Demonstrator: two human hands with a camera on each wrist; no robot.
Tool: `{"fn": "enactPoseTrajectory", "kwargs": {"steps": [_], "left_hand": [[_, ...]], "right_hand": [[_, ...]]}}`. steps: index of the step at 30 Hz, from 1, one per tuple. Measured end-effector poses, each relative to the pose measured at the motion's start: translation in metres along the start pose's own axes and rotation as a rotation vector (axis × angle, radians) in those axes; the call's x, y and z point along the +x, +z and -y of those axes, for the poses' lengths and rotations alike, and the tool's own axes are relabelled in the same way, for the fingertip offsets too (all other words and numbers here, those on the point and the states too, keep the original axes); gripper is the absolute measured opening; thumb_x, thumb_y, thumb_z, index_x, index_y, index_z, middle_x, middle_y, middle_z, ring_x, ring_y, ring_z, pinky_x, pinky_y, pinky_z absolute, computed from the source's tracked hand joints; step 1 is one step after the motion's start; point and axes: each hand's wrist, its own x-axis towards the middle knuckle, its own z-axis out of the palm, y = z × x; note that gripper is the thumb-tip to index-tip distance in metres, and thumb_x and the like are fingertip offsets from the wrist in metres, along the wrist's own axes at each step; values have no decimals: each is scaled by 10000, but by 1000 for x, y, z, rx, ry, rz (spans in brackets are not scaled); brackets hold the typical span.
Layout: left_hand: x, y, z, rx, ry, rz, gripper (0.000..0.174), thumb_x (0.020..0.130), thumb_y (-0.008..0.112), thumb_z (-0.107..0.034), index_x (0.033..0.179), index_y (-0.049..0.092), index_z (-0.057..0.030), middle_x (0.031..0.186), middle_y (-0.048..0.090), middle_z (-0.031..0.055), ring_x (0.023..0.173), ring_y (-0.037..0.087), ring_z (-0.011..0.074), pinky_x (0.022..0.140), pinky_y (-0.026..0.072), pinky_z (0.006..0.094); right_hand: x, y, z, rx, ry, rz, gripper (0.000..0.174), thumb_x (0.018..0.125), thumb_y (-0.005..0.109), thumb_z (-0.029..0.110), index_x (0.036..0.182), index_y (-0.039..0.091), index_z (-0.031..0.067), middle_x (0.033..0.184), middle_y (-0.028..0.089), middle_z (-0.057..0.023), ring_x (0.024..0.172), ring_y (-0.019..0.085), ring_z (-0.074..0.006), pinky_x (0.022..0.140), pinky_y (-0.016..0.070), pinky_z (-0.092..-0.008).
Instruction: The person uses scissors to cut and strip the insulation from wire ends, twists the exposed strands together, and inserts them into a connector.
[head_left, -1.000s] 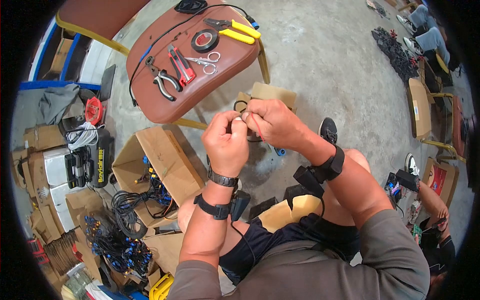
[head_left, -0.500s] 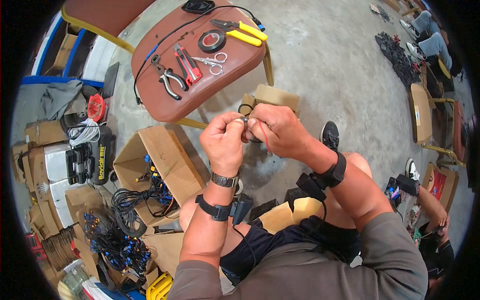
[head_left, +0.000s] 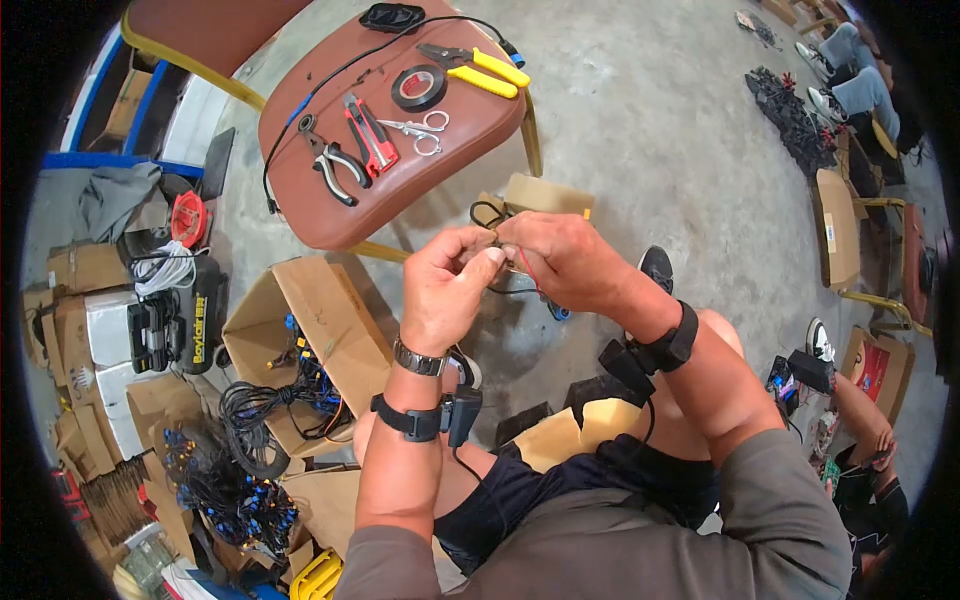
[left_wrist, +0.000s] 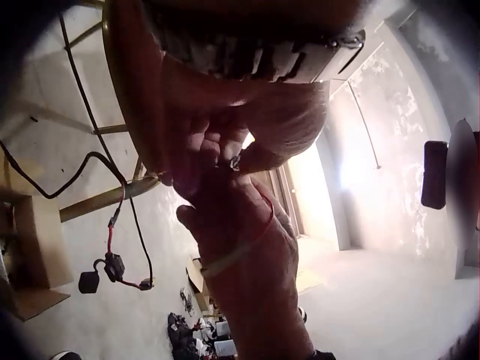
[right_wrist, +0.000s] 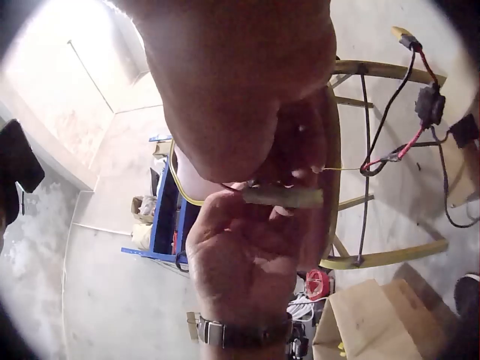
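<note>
My two hands meet fingertip to fingertip in front of the chair. With thumb and fingers, the left hand (head_left: 440,292) pinches thin wire; a small shiny bit (left_wrist: 235,162) shows at its fingertips. The right hand (head_left: 562,258) grips a thin red wire (head_left: 528,267), which curves across that hand in the left wrist view. A pale tube (right_wrist: 283,197) lies along the fingers in the right wrist view. Below the hands hangs a cable with a black block-shaped holder (right_wrist: 430,105) and red and black leads. The wire ends are mostly hidden by the fingers.
The brown chair seat (head_left: 320,220) bears pliers (head_left: 335,170), a red utility knife (head_left: 371,137), scissors (head_left: 420,130), black tape (head_left: 418,88) and yellow-handled wire strippers (head_left: 480,70). A cardboard box (head_left: 335,310) with cables stands at left. Another person's arm (head_left: 865,405) shows at right.
The left thumb has straightened and the left fingers have loosened from a tighter curl. Both hands stay together, and the right hand keeps hold of the red wire.
</note>
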Motion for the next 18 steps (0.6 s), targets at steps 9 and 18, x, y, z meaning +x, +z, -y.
{"fn": "enactPoseTrajectory", "kwargs": {"steps": [9,18], "left_hand": [[5,6,-6,716,434,-94,83,895,623,-42,906,680,17,808,681,43,707,612,87,640,504,253],[-1,14,6,-6,95,-179,85,884,615,3,908,683,46,834,698,75,734,643,138,692,528,274]], "right_hand": [[-2,3,-3,-148,15,62,121,832,646,82,768,559,28,680,560,-155,670,614,-371,602,491,-445],[4,1,9,218,332,-8,151,860,575,94,745,556,-2,643,581,-206,634,608,-371,590,472,-423]]}}
